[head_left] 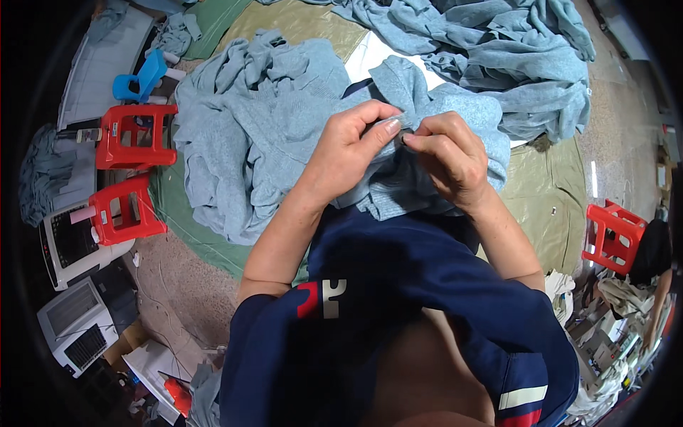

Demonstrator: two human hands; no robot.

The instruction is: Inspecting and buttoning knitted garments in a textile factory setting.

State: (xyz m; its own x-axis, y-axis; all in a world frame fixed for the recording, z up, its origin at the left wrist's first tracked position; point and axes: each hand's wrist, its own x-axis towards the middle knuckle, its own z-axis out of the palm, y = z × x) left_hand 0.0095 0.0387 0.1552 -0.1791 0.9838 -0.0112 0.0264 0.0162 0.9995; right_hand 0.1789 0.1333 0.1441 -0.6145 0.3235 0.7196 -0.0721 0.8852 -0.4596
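A light-blue knit garment (462, 107) lies across my lap, with part of it raised between my hands. My left hand (348, 146) is closed, pinching an edge of the knit between thumb and fingers. Close beside it, my right hand (455, 153) is closed with its fingertips on a small dark object (405, 135); what kind it is, I cannot make out. The fingertips of both hands almost meet over the fabric. A large heap of the same light-blue knitwear (249, 128) spreads to the left of my hands.
More blue knitwear (512, 57) is piled at the far right on green sheeting (548, 192). Red stools (135, 135) and a small blue chair (149, 75) stand at the left, near white appliances (78, 324). Another red stool (615, 235) stands at the right, beside a person's arm (658, 299).
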